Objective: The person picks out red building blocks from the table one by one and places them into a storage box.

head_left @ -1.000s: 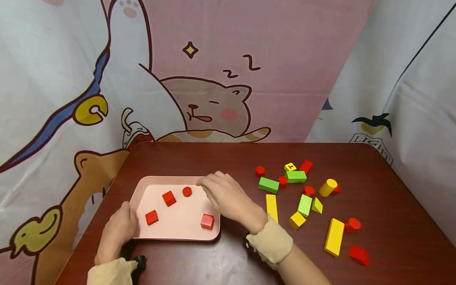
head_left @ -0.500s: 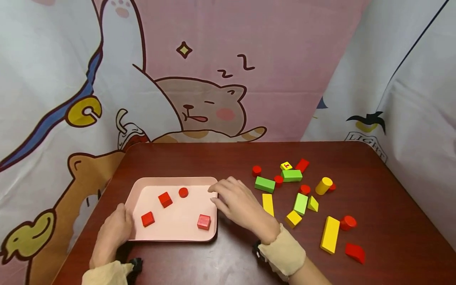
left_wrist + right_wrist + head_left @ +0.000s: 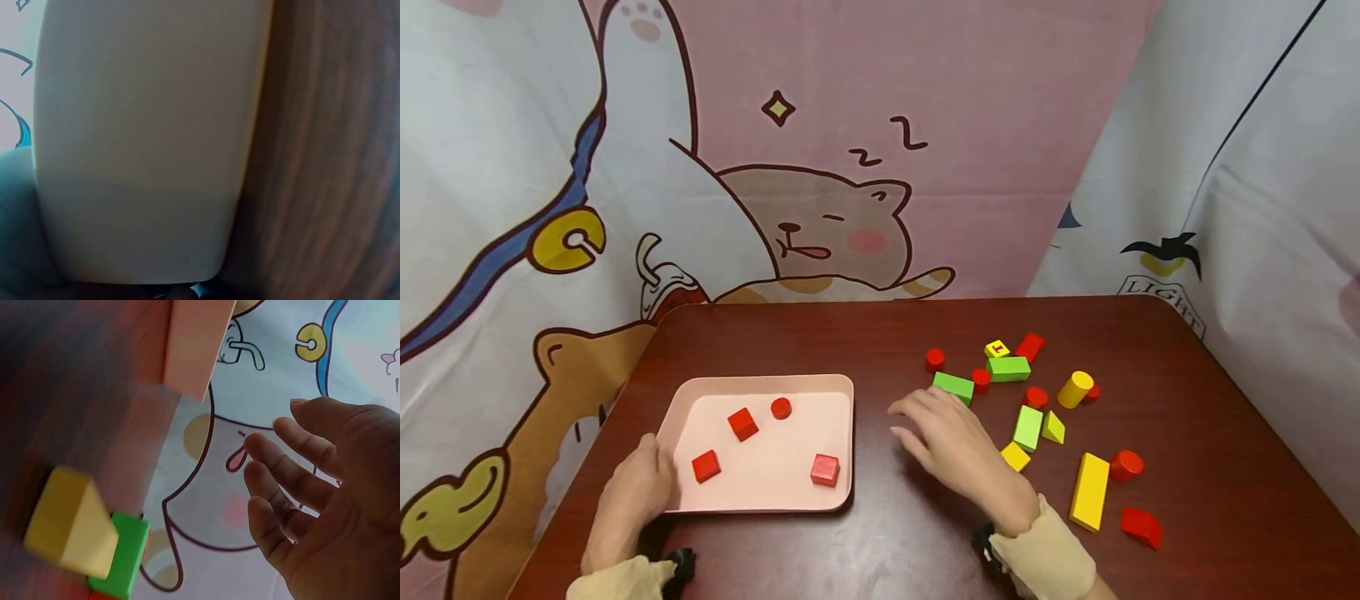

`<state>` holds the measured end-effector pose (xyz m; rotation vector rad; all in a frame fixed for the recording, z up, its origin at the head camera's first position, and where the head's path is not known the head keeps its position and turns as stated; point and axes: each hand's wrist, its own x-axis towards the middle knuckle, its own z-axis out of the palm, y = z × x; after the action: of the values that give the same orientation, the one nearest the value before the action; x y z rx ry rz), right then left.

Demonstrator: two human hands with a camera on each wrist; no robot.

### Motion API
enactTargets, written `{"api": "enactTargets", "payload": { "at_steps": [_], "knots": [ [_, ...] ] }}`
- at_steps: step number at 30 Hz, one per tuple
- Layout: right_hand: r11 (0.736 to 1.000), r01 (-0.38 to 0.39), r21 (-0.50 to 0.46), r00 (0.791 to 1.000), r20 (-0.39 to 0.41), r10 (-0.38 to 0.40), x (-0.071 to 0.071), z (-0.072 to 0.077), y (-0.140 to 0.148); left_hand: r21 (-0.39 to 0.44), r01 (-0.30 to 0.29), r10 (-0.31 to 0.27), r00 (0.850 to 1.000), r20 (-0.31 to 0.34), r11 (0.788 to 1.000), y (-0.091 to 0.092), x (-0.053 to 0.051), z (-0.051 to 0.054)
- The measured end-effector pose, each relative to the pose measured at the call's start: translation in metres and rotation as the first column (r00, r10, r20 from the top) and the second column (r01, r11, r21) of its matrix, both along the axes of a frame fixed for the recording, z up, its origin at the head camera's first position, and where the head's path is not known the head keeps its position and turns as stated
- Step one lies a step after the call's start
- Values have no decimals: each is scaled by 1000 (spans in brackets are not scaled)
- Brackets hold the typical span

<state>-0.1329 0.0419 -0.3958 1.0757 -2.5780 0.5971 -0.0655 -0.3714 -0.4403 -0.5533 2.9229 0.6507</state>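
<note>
In the head view, my left hand (image 3: 636, 489) grips the left end of a pink tray (image 3: 760, 502). The left wrist view shows the underside of the tray (image 3: 144, 144). Inside lie a red disc (image 3: 781, 408), a red block (image 3: 743, 424), another red block (image 3: 706, 467) and a paler red cube (image 3: 824, 470). My right hand (image 3: 958, 450) is over the table, right of the tray and partly in front of a yellow block (image 3: 1015, 457). Its fingers (image 3: 284, 469) are loosely bent in the right wrist view, holding nothing.
Right of the tray lie green blocks (image 3: 1008, 369), a yellow cylinder (image 3: 1076, 389), a long yellow block (image 3: 1089, 492), a yellow triangular block (image 3: 1053, 427), red cylinders (image 3: 1126, 466) and a red piece (image 3: 1142, 527) on the dark wooden table (image 3: 820, 333). Printed cloth (image 3: 1000, 125) hangs behind.
My right hand has moved right, from over the tray's right edge to near the scattered blocks. The left hand keeps its hold on the tray. The head view has shifted slightly.
</note>
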Motion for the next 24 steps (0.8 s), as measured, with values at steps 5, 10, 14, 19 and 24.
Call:
{"api": "enactTargets", "payload": {
  "at_steps": [5,10,14,19,24],
  "knots": [
    [999,44,-7,999,7,-44,7,-3,19,6,-2,1,1000,18,1000,-1,0,0],
    [994,107,-3,993,56,-107,15,-4,38,-8,12,-12,1000,-6,1000,-3,1,-1],
    [987,159,13,986,59,-159,21,-5,54,-8,4,-4,1000,1,1000,-3,0,-1],
    [977,213,19,975,55,-214,30,-8,73,-9,9,-9,1000,-2,1000,-2,0,-1],
    [962,270,32,961,57,-271,41,-8,93,3,13,-13,1000,10,1000,-1,-1,0]
  ]
}}
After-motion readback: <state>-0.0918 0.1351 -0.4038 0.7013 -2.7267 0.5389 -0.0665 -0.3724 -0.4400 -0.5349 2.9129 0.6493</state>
